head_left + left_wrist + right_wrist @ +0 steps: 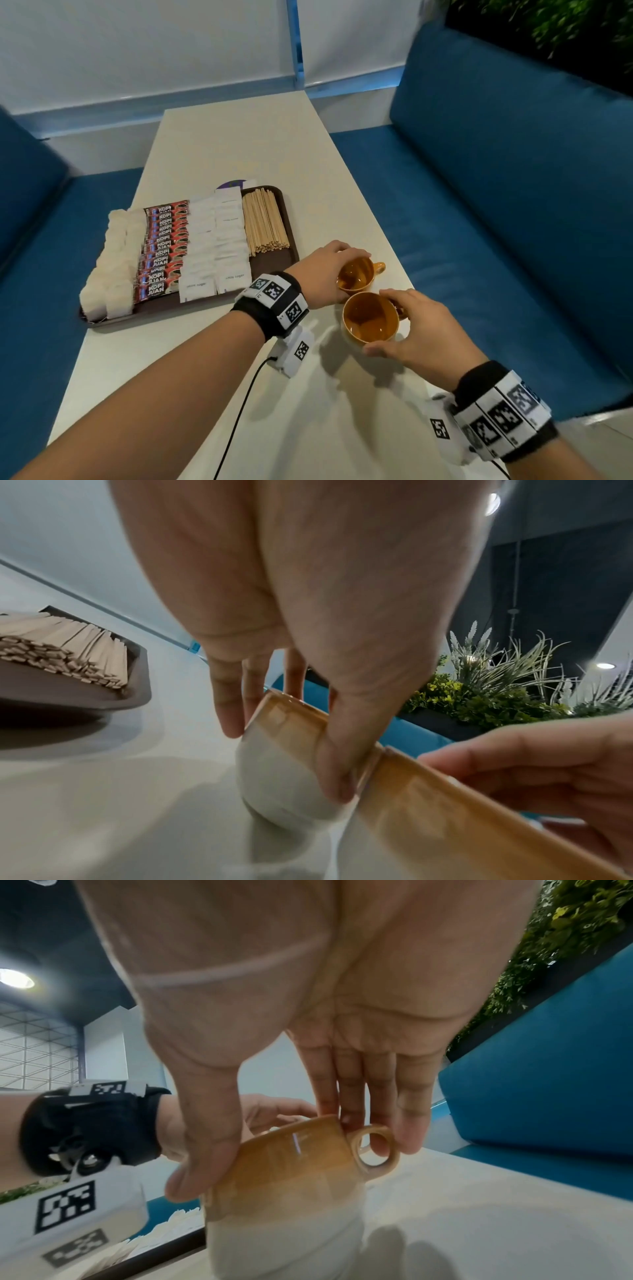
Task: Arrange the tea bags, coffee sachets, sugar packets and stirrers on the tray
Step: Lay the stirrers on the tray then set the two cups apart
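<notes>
On the brown tray (270, 263) lie rows of white tea bags (109, 260), red coffee sachets (164, 246), white sugar packets (215, 246) and a bundle of wooden stirrers (263, 222). Two orange-and-cream cups stand side by side just right of the tray. My left hand (330, 267) grips the far cup (356, 275) from above, its thumb (339, 764) against the wall of that cup (284, 767). My right hand (421, 332) grips the near cup (370, 317), with the thumb (205, 1150) on one side of that cup (291, 1177) and the fingers by its handle.
The white table (239, 144) runs away from me between two blue benches (513, 192). Green plants (486, 696) stand behind the right bench. A purple-and-white item (236, 184) peeks out beyond the tray's far edge. A black cable (239, 421) hangs from my left wrist.
</notes>
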Demonstrator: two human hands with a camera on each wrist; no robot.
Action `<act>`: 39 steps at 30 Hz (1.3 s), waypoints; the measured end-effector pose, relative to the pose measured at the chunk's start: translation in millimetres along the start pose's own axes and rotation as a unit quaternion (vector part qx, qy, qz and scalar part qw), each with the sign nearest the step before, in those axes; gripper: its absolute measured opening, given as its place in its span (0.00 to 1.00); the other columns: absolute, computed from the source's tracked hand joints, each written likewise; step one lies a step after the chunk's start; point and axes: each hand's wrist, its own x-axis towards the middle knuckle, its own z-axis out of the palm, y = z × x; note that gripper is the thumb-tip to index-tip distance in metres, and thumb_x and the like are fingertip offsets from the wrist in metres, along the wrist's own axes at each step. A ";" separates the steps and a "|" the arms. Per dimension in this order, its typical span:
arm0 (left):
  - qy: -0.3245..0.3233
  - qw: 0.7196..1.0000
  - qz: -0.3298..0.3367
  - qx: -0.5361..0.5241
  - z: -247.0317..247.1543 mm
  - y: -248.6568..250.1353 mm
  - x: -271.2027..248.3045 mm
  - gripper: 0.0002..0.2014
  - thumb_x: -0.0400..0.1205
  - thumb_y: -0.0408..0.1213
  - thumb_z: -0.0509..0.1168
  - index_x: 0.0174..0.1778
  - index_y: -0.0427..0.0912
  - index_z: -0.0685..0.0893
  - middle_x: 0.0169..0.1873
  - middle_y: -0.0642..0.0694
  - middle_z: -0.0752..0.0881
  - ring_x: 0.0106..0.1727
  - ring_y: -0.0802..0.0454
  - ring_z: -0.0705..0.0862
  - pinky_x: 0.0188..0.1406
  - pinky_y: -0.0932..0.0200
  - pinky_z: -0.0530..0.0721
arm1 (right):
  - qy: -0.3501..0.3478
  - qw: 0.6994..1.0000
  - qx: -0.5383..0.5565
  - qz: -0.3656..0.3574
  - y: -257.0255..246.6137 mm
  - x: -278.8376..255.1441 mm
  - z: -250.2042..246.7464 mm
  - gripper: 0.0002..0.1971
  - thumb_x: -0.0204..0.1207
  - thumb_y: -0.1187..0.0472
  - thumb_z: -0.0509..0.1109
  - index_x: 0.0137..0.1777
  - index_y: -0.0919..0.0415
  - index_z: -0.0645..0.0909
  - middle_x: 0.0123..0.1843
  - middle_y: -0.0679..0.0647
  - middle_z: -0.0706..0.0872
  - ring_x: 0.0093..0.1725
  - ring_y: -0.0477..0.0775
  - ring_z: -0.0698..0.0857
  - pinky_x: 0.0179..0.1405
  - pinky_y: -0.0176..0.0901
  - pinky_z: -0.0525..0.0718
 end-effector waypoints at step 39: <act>0.119 0.981 -0.117 0.103 -94.2 -154.5 156.9 0.36 0.82 0.44 0.73 0.86 0.59 0.67 0.88 0.43 0.61 0.86 0.38 0.65 0.83 0.47 0.67 | -0.075 0.994 -0.026 0.077 -7.9 31.7 -1.5 0.56 0.52 0.17 0.74 0.81 0.27 0.55 0.60 0.14 0.60 0.68 0.34 0.71 0.65 0.29 0.73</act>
